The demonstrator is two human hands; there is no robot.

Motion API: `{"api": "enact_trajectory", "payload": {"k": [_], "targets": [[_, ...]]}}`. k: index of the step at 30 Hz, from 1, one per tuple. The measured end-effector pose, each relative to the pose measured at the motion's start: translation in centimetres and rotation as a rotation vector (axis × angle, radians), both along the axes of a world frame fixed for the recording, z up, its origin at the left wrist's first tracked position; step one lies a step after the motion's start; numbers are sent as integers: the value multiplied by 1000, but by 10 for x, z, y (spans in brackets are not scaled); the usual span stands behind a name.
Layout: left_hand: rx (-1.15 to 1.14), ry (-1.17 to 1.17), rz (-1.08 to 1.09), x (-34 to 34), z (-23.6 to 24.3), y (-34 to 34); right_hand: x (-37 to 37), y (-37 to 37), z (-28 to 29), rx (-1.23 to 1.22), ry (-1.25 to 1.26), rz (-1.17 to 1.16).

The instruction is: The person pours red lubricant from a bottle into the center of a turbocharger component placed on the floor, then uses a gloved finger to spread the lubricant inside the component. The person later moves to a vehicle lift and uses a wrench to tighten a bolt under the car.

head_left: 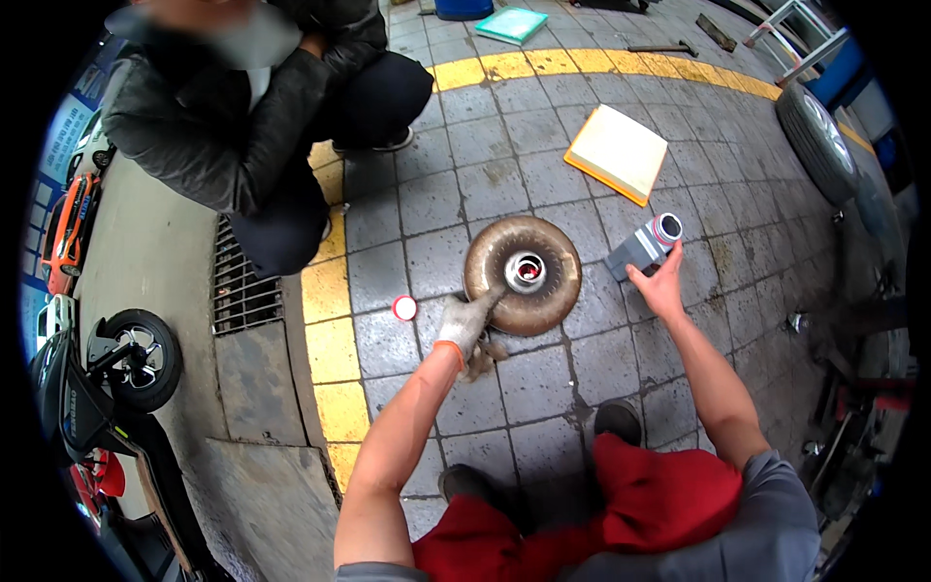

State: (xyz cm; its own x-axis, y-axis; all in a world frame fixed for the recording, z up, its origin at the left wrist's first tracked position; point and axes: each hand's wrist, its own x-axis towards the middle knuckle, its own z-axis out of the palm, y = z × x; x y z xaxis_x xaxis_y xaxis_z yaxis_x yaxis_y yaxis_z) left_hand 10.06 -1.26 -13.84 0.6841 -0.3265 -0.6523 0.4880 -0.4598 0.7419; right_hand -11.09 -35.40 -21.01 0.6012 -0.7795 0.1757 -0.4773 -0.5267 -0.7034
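Head view: the left hand [467, 320], in a pale glove with an orange cuff, reaches onto the near left side of a brown, ring-shaped metal part [553, 306], index finger extended toward its hub; whether the other fingers grip anything I cannot tell. The right hand [658, 283], bare, is wrapped around a grey bottle [638, 248] (its round mouth is ringed in red) to the right of the metal part and apart from it. The metal part lies on the grey tiled floor [524, 373], between the two hands. A small red-and-white cap [404, 307] lies left of it. Beyond the bottle sits a cream panel filter [619, 150] with an orange edge. Farther out, a person [213, 126] in a dark jacket crouches at upper left, near a floor grate [244, 276], and a wheel [815, 141] stands at far right.
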Motion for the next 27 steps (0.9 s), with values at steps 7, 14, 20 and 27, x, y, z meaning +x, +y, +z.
{"api": "enact_trajectory", "payload": {"k": [7, 14, 20, 27], "targets": [[65, -115, -36, 12, -39, 10, 7, 6, 0, 18, -16, 17], [-21, -104, 11, 10, -43, 16, 9, 8, 5, 14, -25, 31], [-10, -87, 3, 6, -42, 21, 7, 7, 5, 15, -17, 23], [-50, -55, -28, 14, -63, 28, 9, 6, 4, 20, -24, 40]]}}
